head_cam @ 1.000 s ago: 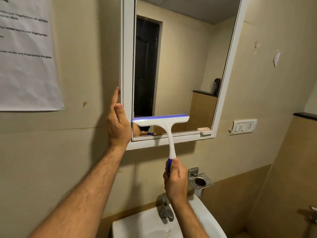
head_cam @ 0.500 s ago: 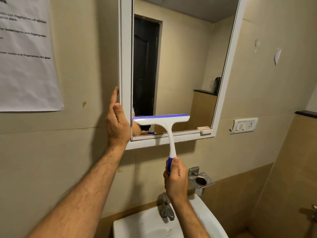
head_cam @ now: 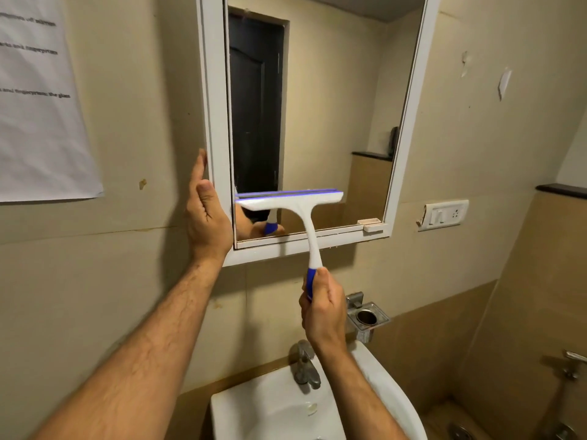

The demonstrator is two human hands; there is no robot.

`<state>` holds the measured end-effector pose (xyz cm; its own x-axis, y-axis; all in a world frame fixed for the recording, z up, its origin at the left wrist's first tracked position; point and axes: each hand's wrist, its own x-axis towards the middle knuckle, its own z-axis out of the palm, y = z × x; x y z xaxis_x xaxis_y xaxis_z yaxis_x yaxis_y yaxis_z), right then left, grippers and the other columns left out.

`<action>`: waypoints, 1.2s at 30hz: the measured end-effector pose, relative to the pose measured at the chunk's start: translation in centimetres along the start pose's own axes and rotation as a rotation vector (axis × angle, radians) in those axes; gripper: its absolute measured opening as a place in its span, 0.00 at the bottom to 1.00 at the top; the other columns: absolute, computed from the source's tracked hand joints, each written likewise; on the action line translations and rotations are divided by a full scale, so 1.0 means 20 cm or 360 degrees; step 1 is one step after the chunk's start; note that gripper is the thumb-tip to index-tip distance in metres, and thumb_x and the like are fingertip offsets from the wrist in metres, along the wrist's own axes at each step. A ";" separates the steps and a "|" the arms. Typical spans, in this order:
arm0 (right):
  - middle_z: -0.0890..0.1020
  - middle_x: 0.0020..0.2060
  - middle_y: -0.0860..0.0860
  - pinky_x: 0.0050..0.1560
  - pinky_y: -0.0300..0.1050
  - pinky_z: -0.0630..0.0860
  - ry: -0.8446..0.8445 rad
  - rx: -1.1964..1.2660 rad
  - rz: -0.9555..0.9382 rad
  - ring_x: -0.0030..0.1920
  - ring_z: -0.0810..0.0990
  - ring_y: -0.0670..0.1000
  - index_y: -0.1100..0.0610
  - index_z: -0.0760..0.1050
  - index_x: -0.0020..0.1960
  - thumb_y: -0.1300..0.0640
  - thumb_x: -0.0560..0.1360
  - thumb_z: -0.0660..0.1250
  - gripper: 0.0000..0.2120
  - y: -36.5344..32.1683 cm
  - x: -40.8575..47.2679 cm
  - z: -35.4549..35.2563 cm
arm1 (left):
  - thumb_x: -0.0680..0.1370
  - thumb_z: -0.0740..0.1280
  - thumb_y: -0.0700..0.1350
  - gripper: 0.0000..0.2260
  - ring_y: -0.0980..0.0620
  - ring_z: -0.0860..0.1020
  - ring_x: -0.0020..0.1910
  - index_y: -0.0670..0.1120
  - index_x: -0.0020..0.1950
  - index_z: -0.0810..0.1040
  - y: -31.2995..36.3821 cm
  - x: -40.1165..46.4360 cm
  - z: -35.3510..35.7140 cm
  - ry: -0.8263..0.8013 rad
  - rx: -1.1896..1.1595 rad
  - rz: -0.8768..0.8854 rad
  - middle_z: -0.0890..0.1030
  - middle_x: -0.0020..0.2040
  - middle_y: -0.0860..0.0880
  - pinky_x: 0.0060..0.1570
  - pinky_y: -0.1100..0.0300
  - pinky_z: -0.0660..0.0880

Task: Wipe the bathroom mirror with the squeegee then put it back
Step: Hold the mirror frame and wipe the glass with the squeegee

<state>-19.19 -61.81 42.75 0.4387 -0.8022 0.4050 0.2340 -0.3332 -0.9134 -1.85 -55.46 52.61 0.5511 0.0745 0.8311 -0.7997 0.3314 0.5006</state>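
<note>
A white-framed mirror (head_cam: 320, 122) hangs on the beige wall above a sink. My right hand (head_cam: 324, 306) grips the blue handle of a white squeegee (head_cam: 305, 204). Its blade lies level across the lower left part of the glass, a little above the bottom frame. My left hand (head_cam: 206, 211) rests flat against the outer left edge of the mirror frame, fingers straight and pointing up. The glass reflects a dark door, my hand and the squeegee handle.
A white sink (head_cam: 286, 408) with a metal tap (head_cam: 305, 366) sits below. A metal holder (head_cam: 368, 319) is fixed to the wall right of my hand. A switch plate (head_cam: 444, 214) lies right of the mirror, a printed sheet (head_cam: 41, 100) at left.
The squeegee blade has crept slightly upward and to the right on the glass. My left hand stays on the frame's left edge. The camera has shifted a little.
</note>
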 end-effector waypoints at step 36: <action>0.65 0.24 0.47 0.28 0.47 0.61 -0.0036 -0.0057 0.0044 0.27 0.64 0.51 0.53 0.66 0.34 0.42 0.77 0.53 0.19 0.23 -0.11 -0.09 | 0.86 0.49 0.42 0.18 0.59 0.67 0.72 0.40 0.74 0.66 -0.02 0.00 0.00 0.0023 0.0000 0.0033 0.69 0.71 0.53 0.70 0.66 0.63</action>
<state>-20.64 -62.58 37.56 0.4639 -0.8001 0.3802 0.1905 -0.3290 -0.9249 -1.50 -55.70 52.35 0.5377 0.0949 0.8378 -0.8110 0.3299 0.4831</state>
